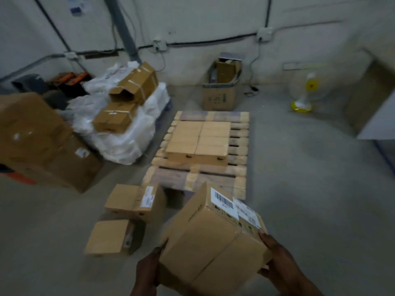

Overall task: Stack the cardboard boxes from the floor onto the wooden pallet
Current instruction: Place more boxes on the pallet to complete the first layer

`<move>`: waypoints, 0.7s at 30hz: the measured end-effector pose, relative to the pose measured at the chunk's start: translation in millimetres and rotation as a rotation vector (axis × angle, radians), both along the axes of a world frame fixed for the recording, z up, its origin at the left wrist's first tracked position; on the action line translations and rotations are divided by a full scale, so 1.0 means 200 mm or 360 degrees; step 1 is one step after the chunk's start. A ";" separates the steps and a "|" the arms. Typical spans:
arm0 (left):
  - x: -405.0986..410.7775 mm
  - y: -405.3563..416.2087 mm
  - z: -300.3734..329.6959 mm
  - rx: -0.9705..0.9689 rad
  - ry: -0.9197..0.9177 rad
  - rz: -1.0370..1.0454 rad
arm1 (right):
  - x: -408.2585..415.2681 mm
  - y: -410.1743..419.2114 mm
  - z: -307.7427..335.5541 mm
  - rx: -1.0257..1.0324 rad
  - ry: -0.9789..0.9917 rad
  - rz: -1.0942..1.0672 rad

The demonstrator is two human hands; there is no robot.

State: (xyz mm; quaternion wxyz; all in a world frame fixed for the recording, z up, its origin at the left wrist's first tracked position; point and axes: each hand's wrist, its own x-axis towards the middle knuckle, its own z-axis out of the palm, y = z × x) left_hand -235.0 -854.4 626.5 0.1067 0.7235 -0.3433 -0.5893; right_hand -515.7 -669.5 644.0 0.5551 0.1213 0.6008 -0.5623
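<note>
The left hand (147, 272) and right hand (275, 263) grip a labelled box (211, 242) by opposite sides, above the floor (299, 199), near the pallet (239, 167) carrying four flat boxes (198, 142); an open carton (220, 92) holds cardboard.

Your view is dim and greyish, lit softly from above with no glare. Motion blur smears the whole frame, worst at the edges, where the wide lens bends the walls (213, 22). Soft shadows lie beside the floor boxes (119, 218).
</note>
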 end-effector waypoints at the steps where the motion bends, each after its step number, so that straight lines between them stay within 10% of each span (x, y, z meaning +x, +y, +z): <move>1: -0.14 -0.03 -0.07 -0.0010 0.0026 0.0048 | -0.14 0.07 0.00 -0.0034 -0.0014 -0.0066; 21: -2.49 -0.55 -0.11 -0.0058 0.0217 0.0097 | -2.24 -0.26 -0.01 0.0086 0.0105 -0.0352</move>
